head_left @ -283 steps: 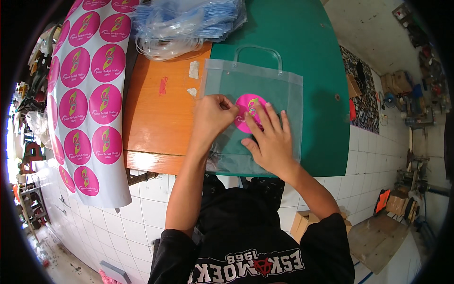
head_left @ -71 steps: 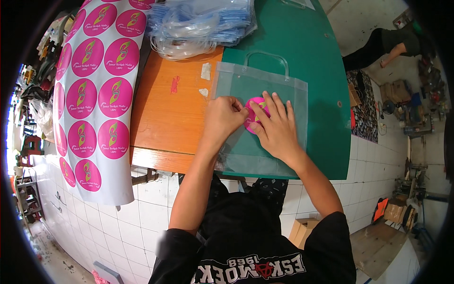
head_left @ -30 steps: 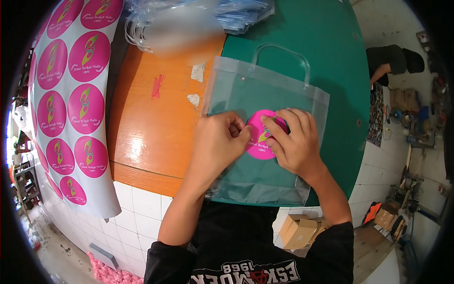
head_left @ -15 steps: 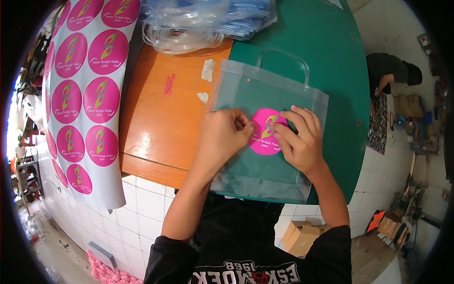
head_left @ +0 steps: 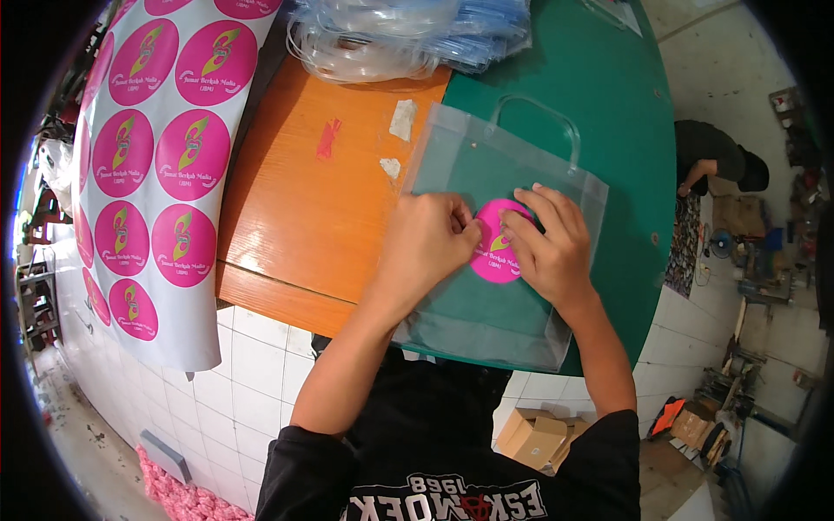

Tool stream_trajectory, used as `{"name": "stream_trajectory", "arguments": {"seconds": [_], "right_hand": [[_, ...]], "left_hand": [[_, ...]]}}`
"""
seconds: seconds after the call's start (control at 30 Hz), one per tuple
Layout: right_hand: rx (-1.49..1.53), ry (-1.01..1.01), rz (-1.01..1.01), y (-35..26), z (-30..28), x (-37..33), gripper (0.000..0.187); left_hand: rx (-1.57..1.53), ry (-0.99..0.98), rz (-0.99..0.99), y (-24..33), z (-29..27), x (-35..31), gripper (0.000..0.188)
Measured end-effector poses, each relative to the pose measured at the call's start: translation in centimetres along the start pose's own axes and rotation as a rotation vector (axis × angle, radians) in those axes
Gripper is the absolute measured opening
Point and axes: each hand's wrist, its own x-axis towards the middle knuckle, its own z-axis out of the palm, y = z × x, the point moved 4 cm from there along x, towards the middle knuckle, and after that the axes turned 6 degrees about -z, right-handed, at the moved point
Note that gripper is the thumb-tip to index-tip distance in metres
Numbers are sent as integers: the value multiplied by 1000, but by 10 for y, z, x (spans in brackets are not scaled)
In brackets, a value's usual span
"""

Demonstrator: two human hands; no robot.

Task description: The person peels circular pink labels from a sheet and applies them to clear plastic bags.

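While our left hand (head_left: 426,247) and right hand (head_left: 547,247) press flat, fingers spread, on the pink sticker (head_left: 497,252), we are sticking it to the clear bag (head_left: 495,165); next probably needs smooth rubbing.

Both hands, left hand (head_left: 426,243) and right hand (head_left: 547,247), seemingly press a pink sticker (head_left: 495,247) onto a clear bag (head_left: 486,165)

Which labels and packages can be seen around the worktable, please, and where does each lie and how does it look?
Round sticker: pink with a yellow-green emblem, on the clear bag, under both hands.
Clear bag: transparent, with a loop handle, flat on the green tabletop.
Sticker sheet: white, with rows of the same pink rounds, hanging off the table's left side.
Stack of clear bags: at the far edge.
Cardboard boxes: brown, on the floor.
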Motion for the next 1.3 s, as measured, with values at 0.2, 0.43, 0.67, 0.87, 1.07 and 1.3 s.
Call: {"name": "stream_trajectory", "arguments": {"seconds": [0.2, 0.43, 0.67, 0.87, 1.07, 1.3], "right_hand": [[-36, 2, -17, 1, 3, -4, 24], [-58, 29, -31, -1, 1, -6, 20], [-39, 45, -31, -1, -1, -7, 16], [-34, 46, -30, 0, 0, -6, 17], [-22, 72, -23, 2, 0, -9, 16], [-27, 73, -13, -1, -2, -7, 15]], "left_hand": [[23, -14, -17, 3, -2, 0, 17], [11, 3, -6, 1, -1, -1, 14], [19, -18, -20, 3, -3, -2, 16], [42, -16, -15, 2, -3, -1, 17], [35, 11, 34, 0, 0, 1, 17], [-11, -7, 6, 1, -1, 0, 15]]}}
